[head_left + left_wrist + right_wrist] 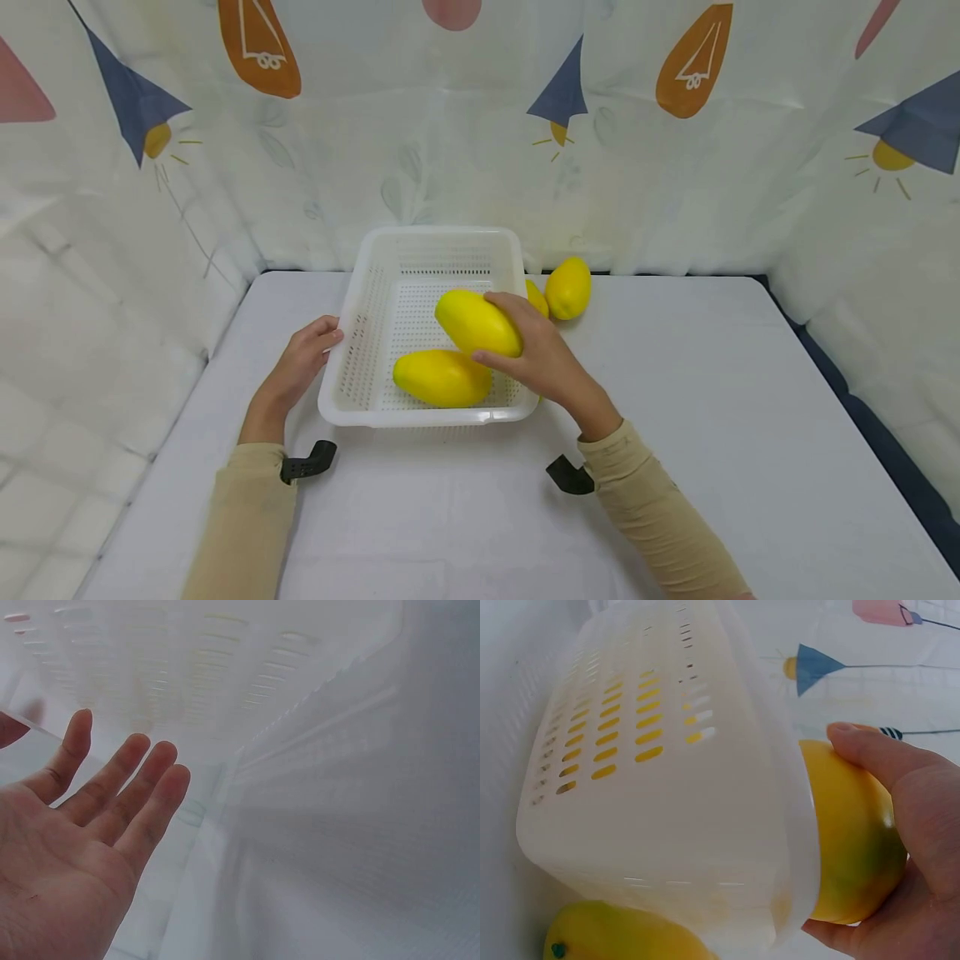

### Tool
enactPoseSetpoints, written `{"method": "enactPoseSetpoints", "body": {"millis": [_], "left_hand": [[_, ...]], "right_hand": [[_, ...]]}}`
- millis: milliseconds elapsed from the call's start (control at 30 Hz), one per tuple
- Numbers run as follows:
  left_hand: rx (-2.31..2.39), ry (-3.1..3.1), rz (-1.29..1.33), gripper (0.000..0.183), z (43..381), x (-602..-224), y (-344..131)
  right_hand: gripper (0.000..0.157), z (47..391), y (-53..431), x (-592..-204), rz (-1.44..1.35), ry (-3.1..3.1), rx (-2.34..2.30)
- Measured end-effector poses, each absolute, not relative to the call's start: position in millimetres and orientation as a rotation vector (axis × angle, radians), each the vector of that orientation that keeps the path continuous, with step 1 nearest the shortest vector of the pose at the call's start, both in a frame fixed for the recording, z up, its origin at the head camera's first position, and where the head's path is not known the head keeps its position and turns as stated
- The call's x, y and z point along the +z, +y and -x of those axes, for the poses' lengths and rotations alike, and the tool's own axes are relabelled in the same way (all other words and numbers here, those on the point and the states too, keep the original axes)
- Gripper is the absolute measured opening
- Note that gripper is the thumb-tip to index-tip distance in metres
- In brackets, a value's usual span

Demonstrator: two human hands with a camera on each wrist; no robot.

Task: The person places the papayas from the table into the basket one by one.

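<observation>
A white perforated plastic basket (429, 418) stands on the table. My left hand (302, 357) holds its left rim, thumb over the edge; in the left wrist view the fingers (131, 795) stretch along the outer wall. Over the right part of the basket, my right hand (538, 354) grips a yellow mango (474, 321) between thumb and fingers. Greenish patches show on this mango (855, 840) in the right wrist view, where it overlaps the basket's rim. Another mango (438, 380) lies inside the basket, just below the held one.
Beyond the basket's right side lie a mango (568, 287) and a second mango (536, 297), partly hidden. In the right wrist view, a mango (622, 934) lies beside the basket's outer wall. A patterned curtain (465, 150) hangs behind the white table (750, 417).
</observation>
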State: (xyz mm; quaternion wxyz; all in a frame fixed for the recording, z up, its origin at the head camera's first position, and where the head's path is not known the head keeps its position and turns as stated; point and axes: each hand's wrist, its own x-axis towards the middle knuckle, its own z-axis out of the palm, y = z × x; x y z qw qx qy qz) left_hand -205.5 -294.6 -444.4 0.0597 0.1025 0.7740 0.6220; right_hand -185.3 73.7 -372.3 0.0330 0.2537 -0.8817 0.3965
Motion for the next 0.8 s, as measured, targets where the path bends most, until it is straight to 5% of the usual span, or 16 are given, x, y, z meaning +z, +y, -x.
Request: {"method": "enactPoseSetpoints", "body": {"millis": [800], "left_hand": [[1.88, 2.34, -0.31, 0.039, 205.3, -443.2, -294.4]], "right_hand": [[0.073, 184.6, 58.7, -386.8, -0.785, -2.761, 1.173]]}}
